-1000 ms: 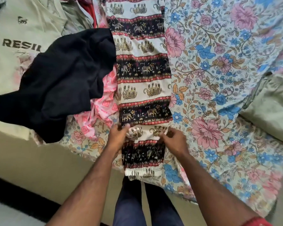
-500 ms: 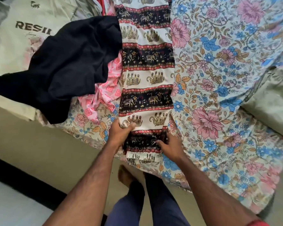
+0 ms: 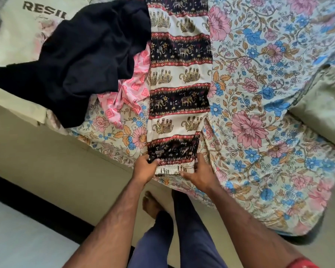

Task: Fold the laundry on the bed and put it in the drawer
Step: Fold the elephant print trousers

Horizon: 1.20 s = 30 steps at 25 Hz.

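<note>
A long pair of elephant-print trousers (image 3: 179,80), striped black, cream and red, lies stretched up the bed. My left hand (image 3: 145,168) grips the left corner of its near hem at the bed's edge. My right hand (image 3: 198,172) pinches the right corner of the same elastic hem. To the left lie a black garment (image 3: 89,55), a pink patterned cloth (image 3: 130,93) and a beige shirt (image 3: 17,33) printed "RESIL". No drawer is in view.
The bed wears a floral sheet (image 3: 259,113) in pink, blue and orange. A grey-green pillow (image 3: 323,107) sits at the right edge. My legs and a bare foot (image 3: 151,205) stand on the floor against the bed's side.
Both hands slid down the trousers from mid-leg to the bottom hem, which now lies at the bed's edge instead of hanging over it. The view has shifted closer and lower.
</note>
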Each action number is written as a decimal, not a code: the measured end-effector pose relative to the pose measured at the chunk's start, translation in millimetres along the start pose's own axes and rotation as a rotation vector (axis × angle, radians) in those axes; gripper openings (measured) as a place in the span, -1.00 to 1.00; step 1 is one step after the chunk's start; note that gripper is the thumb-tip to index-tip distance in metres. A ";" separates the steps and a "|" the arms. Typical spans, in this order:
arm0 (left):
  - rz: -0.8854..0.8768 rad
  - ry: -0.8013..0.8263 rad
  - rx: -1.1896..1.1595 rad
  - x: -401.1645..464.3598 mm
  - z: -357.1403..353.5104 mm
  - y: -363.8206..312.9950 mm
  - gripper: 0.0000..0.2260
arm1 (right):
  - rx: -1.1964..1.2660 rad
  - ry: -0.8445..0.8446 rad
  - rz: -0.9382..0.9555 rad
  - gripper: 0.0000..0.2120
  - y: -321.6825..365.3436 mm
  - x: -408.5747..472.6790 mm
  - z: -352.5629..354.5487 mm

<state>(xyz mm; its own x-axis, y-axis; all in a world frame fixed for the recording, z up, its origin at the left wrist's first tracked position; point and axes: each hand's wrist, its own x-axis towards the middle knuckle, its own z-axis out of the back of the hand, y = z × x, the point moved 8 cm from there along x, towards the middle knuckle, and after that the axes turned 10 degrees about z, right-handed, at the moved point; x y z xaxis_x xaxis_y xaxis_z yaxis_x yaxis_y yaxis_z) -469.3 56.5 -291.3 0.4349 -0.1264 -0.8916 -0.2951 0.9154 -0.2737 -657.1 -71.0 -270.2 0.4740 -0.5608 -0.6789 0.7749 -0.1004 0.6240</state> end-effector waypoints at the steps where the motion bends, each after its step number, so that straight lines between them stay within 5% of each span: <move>1: -0.002 0.004 0.003 -3.1 -1.2 6.1 -0.49 | -0.013 0.008 0.001 -0.22 -4.7 -3.4 -0.5; 6: -0.193 -0.248 0.203 -14.2 12.0 27.3 -0.57 | -0.188 -0.109 0.144 -0.49 -15.9 -21.5 11.5; 9: -0.661 -0.412 0.608 -38.4 -2.6 0.4 -0.59 | -0.796 -0.178 0.542 -0.40 6.1 -15.3 21.0; 11: -0.878 -0.340 0.863 -48.0 -29.0 -7.7 -0.52 | -1.089 -0.072 0.749 -0.20 13.7 -3.1 16.0; 15: -0.806 -0.228 1.141 -29.9 -45.9 -6.7 -0.46 | -1.353 0.283 1.005 -0.16 14.0 19.7 -3.3; 20: -0.737 -0.285 1.300 -23.3 -54.3 -6.8 -0.32 | -1.398 0.468 0.979 -0.41 22.4 32.2 -16.9; 25: -0.635 -0.320 1.321 -25.7 -63.2 -19.3 -0.29 | -1.151 0.478 0.852 -0.48 30.0 14.8 -11.7; 30: -0.734 -0.247 1.281 -30.5 -55.3 -14.9 -0.60 | -0.974 0.516 0.767 -0.46 17.8 -3.0 -1.8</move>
<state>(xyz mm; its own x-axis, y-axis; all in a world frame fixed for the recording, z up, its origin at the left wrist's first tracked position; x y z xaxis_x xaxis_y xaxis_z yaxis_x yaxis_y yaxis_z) -525.3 25.6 -280.0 0.3194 -0.7482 -0.5815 0.9164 0.4000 -0.0114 -644.0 -69.7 -257.8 0.8546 0.1816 -0.4865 0.1223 0.8401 0.5285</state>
